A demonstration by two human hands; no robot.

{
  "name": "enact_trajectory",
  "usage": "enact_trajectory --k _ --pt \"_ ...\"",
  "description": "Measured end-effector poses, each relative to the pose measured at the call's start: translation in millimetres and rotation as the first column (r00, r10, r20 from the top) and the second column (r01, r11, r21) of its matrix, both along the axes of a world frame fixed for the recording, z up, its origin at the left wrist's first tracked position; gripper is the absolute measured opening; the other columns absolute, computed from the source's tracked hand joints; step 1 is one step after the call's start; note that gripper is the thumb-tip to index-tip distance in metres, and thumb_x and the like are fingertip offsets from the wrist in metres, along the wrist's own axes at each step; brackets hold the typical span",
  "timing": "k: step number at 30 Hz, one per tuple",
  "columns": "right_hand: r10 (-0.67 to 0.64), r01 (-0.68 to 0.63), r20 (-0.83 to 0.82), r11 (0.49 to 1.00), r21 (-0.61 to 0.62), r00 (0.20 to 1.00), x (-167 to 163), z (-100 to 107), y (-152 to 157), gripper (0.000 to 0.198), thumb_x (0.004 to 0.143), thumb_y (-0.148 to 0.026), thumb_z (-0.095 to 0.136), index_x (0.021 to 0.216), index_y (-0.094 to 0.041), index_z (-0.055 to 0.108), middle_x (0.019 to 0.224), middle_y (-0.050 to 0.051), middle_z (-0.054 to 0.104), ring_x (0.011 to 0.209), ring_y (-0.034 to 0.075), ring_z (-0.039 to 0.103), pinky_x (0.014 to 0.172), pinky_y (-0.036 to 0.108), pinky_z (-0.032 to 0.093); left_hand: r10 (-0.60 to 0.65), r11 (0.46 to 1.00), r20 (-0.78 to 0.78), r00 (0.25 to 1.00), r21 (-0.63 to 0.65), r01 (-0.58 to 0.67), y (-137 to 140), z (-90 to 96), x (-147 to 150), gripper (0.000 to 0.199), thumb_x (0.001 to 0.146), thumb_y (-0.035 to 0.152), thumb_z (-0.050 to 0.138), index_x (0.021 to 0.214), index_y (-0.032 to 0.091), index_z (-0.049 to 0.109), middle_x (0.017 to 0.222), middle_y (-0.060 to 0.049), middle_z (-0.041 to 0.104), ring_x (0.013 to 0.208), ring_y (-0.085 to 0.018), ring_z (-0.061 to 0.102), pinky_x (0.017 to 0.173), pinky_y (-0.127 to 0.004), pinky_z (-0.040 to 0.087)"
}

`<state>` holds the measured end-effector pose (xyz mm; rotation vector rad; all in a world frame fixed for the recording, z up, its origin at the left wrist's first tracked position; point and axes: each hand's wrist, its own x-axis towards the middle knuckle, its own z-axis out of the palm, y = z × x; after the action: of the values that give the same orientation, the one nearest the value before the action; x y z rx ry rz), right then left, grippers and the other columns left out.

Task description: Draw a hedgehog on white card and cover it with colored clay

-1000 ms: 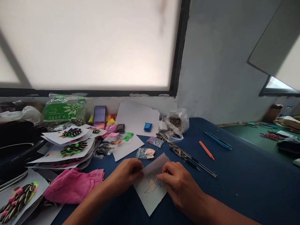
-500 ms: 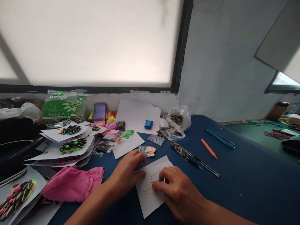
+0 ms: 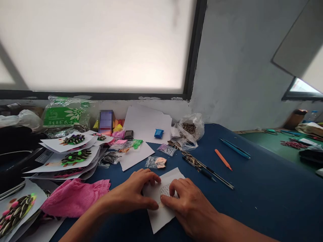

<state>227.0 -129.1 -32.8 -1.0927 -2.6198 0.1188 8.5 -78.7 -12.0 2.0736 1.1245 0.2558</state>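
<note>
A white sheet of paper [image 3: 165, 218] lies at a slant on the dark blue table, bearing a pencil drawing [image 3: 165, 191] with a scale-like pattern. My left hand [image 3: 137, 191] rests over its left edge, thumb and fingers apart, with the thumb tip low on the drawing. Over the sheet's right side, my right hand [image 3: 189, 205] is curled, thumb and fingertips down on the drawing. Whatever lies under those fingertips is hidden. Just beyond the sheet is a small clear bag with peach-coloured clay [image 3: 160, 162].
Finished seed-covered cards [image 3: 75, 158] are stacked at left beside a pink cloth [image 3: 75, 198]. Clay packets [image 3: 137, 144] and a bag of sunflower seeds [image 3: 189, 128] stand behind. Tweezers [image 3: 222, 179], a black pen [image 3: 202, 171], an orange marker [image 3: 223, 159] and a blue tool [image 3: 234, 148] lie right.
My left hand has come lower, its thumb sliding across the sheet towards my right thumb. Peach clay seen earlier at the drawing's lower part is now mostly covered. My right hand stays on the drawing.
</note>
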Motion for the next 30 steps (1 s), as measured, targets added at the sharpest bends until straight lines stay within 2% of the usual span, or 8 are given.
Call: enact_trajectory --k 3,7,10,21,26,30 --pt "-0.010 0.008 -0.051 0.998 -0.056 0.999 0 2 0 0.026 0.086 -0.009 0.049 0.100 -0.022 0.067 0.095 0.007 0.054 0.082 0.018 0.047 0.075 0.032 0.036 0.018 1.000 -0.057 0.998 0.025 -0.017 -3 5.0 5 0.057 0.058 0.030 0.083 0.110 0.025 0.061 0.107 -0.001 0.057 0.106 -0.026 0.050 0.093 -0.036 0.040" --pt "-0.098 0.076 -0.150 0.986 -0.145 0.984 2 9 1 0.040 0.082 -0.001 0.046 0.106 -0.024 0.068 0.096 0.006 0.055 0.086 0.019 0.049 0.077 0.032 0.037 0.022 0.998 -0.089 0.996 0.054 -0.017 -5 7.4 11 0.060 0.056 0.028 0.085 0.110 0.025 0.060 0.109 -0.002 0.058 0.108 -0.027 0.050 0.094 -0.037 0.039" --pt "-0.125 0.109 -0.119 0.985 -0.133 0.985 3 12 1 0.042 0.081 0.000 0.046 0.107 -0.024 0.069 0.095 0.006 0.055 0.085 0.019 0.049 0.077 0.034 0.037 0.014 0.998 -0.091 0.996 0.058 -0.008 -5 7.7 11 0.060 0.056 0.027 0.085 0.110 0.025 0.060 0.110 -0.002 0.058 0.109 -0.028 0.049 0.094 -0.037 0.039" --pt "-0.058 0.053 -0.035 0.990 -0.127 0.998 -1 5 1 0.029 0.079 -0.003 0.051 0.097 -0.022 0.066 0.095 0.006 0.053 0.083 0.018 0.048 0.078 0.033 0.037 0.007 0.998 -0.104 0.995 0.064 -0.001 -5 8.8 12 0.058 0.057 0.028 0.085 0.109 0.025 0.060 0.110 -0.002 0.059 0.109 -0.028 0.050 0.094 -0.037 0.039" --pt "-0.066 0.058 -0.057 0.988 -0.142 0.996 2 8 1 0.034 0.080 -0.004 0.049 0.102 -0.024 0.066 0.099 0.006 0.053 0.085 0.018 0.047 0.079 0.034 0.036 0.006 0.998 -0.099 0.995 0.066 0.000 -5 7.9 11 0.055 0.058 0.028 0.083 0.108 0.026 0.059 0.110 -0.002 0.058 0.109 -0.028 0.050 0.094 -0.037 0.040" --pt "-0.070 0.060 -0.067 0.987 -0.148 0.995 2 9 0 0.045 0.076 0.000 0.048 0.109 -0.025 0.065 0.100 0.005 0.052 0.084 0.018 0.047 0.079 0.033 0.036 0.003 0.997 -0.098 0.995 0.077 0.005 -5 7.6 10 0.057 0.058 0.031 0.083 0.109 0.026 0.060 0.109 -0.003 0.058 0.107 -0.028 0.051 0.094 -0.038 0.039"
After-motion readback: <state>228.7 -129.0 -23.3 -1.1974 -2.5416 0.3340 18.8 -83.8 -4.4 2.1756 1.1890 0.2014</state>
